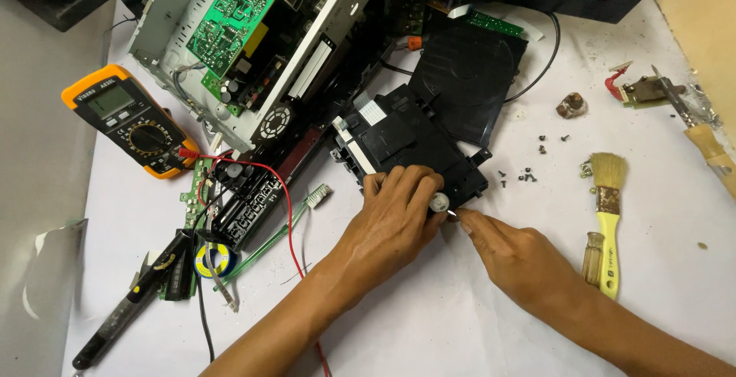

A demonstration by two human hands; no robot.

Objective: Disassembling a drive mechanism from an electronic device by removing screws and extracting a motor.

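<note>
- White paper covers the worktop [429, 323], and lots of parts lie on it.
- The left hand [395, 216] rests on a black drive [406, 143] in the middle, fingers curled over its near edge beside a small white wheel [438, 203].
- The right hand [514, 250] pinches something tiny and shiny at the drive's near corner; what it is cannot be told.
- A yellow brush [609, 220] lies just right of that hand.
- Small screws [526, 176] sit near the brush.
- An orange meter [130, 120] lies far left, beside an open metal case [253, 47].
</note>
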